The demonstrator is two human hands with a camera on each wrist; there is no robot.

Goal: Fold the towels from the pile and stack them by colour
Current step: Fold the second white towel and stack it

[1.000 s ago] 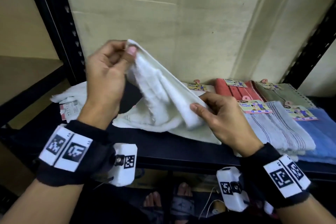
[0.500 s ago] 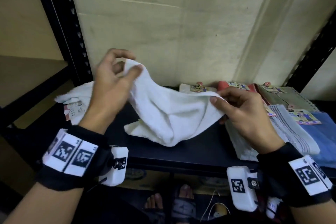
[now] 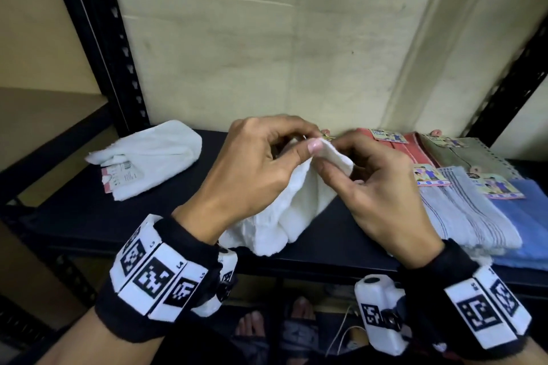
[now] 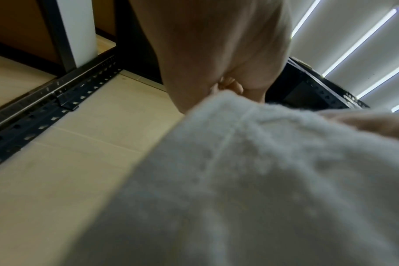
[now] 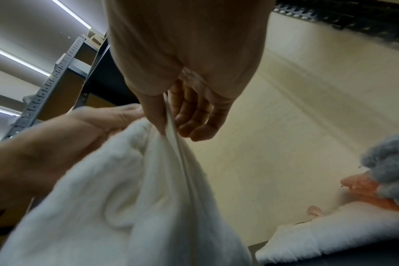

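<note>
While the left hand (image 3: 252, 169) and right hand (image 3: 373, 187) both pinch one corner of a white towel (image 3: 296, 213) above the shelf (image 3: 74, 216), folding seems midway (another white towel (image 3: 154, 154) left of it looks loosely folded); coloured towels (image 3: 462, 201) lie folded right of it.

On your black left wristband (image 3: 157, 275), the white marker tiles carry small codes that look like "L3", "L4" and "L5". The paper tag (image 3: 123, 178) on the folded white towel (image 3: 151, 154) and the colourful card labels (image 3: 431, 179) on the stacked towels have print too small for you to read.
</note>
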